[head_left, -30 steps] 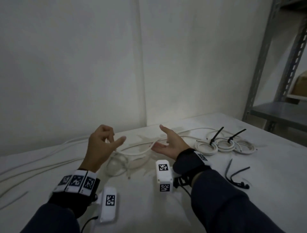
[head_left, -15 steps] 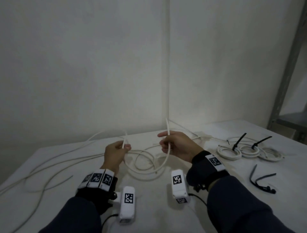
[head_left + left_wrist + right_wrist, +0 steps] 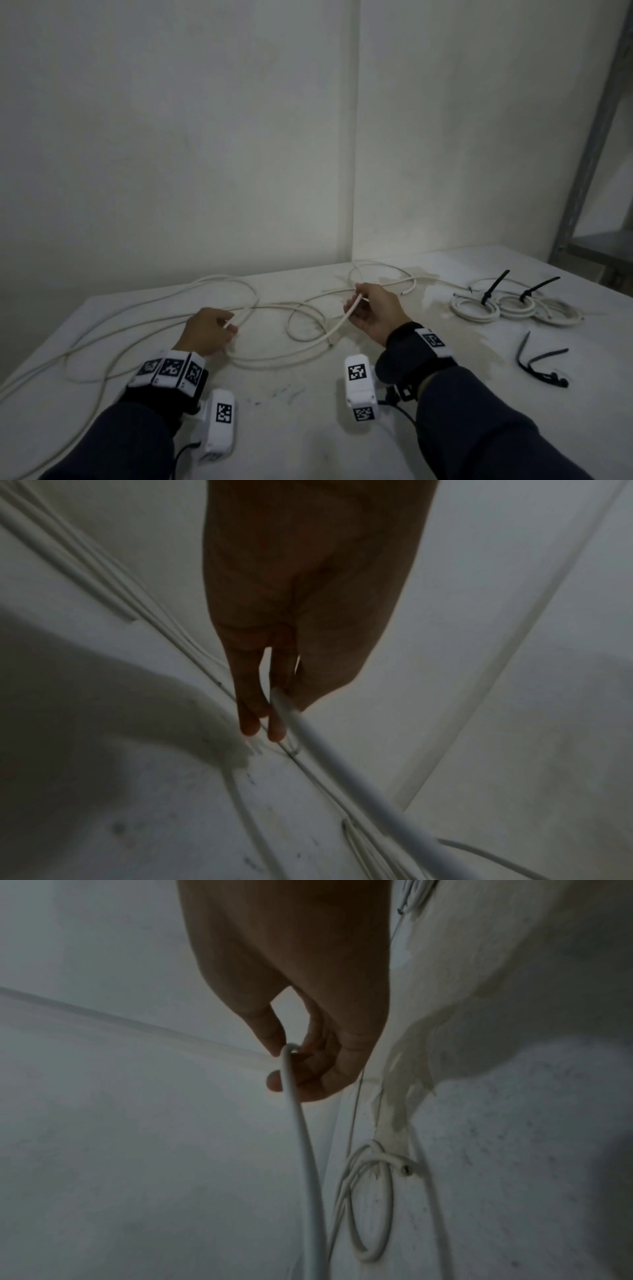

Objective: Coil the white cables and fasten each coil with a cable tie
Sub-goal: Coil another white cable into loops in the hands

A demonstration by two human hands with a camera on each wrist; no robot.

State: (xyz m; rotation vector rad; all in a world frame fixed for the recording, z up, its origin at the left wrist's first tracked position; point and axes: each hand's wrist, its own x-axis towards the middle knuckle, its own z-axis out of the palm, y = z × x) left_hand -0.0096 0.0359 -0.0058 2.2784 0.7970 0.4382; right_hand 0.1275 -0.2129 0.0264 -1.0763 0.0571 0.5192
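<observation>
A long white cable (image 3: 274, 363) sags in a loop on the white table (image 3: 308, 428) between my hands. My left hand (image 3: 212, 330) pinches one stretch of it near the table; in the left wrist view the cable (image 3: 342, 772) runs out from between the fingertips (image 3: 277, 731). My right hand (image 3: 373, 313) holds another stretch (image 3: 301, 1137) a little higher, thumb and fingers curled round it. More loose white cable (image 3: 154, 318) trails away to the left. Three coiled cables (image 3: 513, 306) lie at the right, with black cable ties (image 3: 493, 287) standing up from two of them.
Loose black cable ties (image 3: 541, 363) lie on the table near the right edge. A grey metal shelf (image 3: 599, 192) stands at the far right. The white wall corner (image 3: 354, 171) rises just behind the table.
Both hands took hold of the white cable, then dropped lower and moved further apart, drawing the loop out between them. The view has turned left.
</observation>
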